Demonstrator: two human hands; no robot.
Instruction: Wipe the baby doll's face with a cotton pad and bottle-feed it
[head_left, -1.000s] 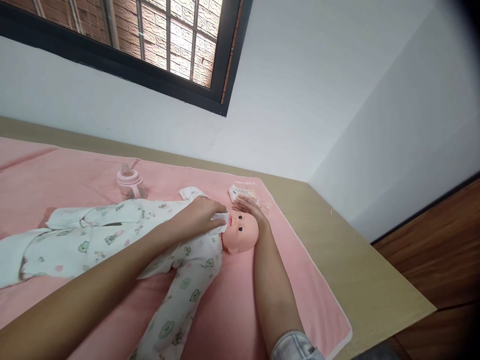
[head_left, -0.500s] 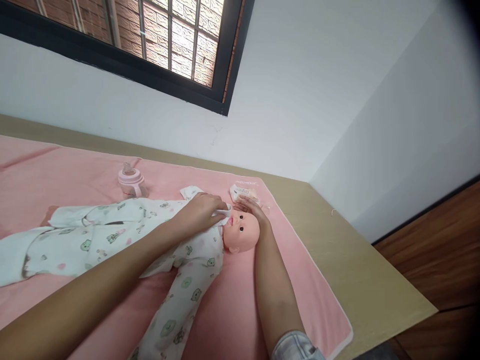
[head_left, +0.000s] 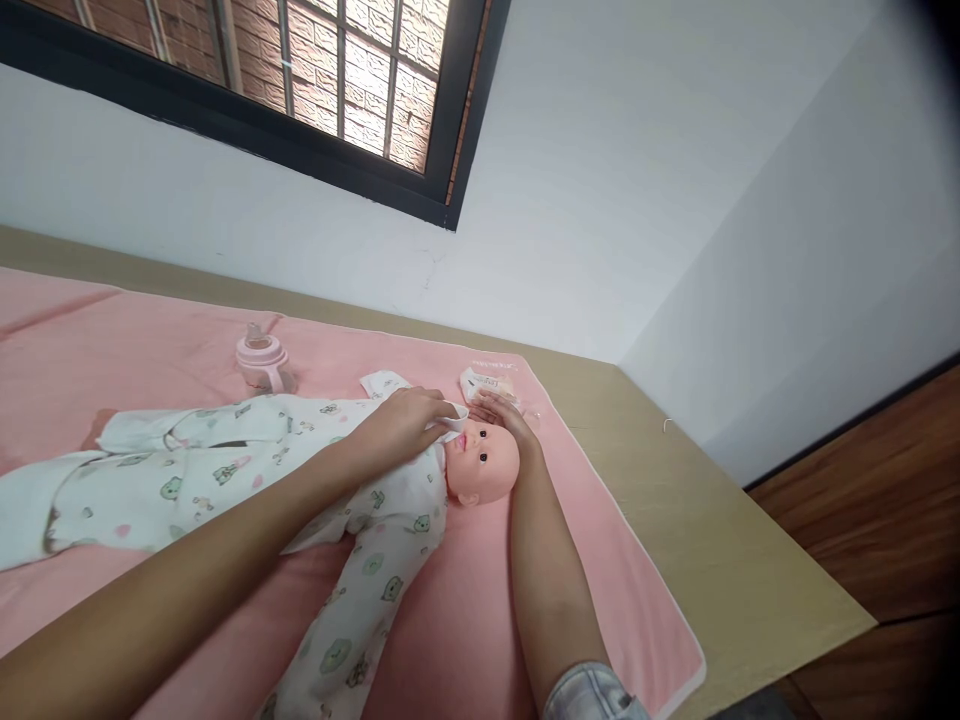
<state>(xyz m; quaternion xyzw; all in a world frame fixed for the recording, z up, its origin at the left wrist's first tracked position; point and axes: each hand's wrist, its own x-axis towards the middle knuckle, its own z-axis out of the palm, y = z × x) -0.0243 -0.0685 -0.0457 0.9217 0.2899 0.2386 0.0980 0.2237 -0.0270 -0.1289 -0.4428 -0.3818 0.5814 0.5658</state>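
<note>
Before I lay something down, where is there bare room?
Bare: tan board between pink blanket and brown wood panel; blanket left of the pink-lidded bottle. Crowded: the bald doll's head, with left hand, right hand and white packet close.

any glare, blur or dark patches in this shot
Head view: bright glare on the bricks outside the window, black shading in the upper right corner, print on the packet too soft to read reliably, the doll's face fairly clear.
</note>
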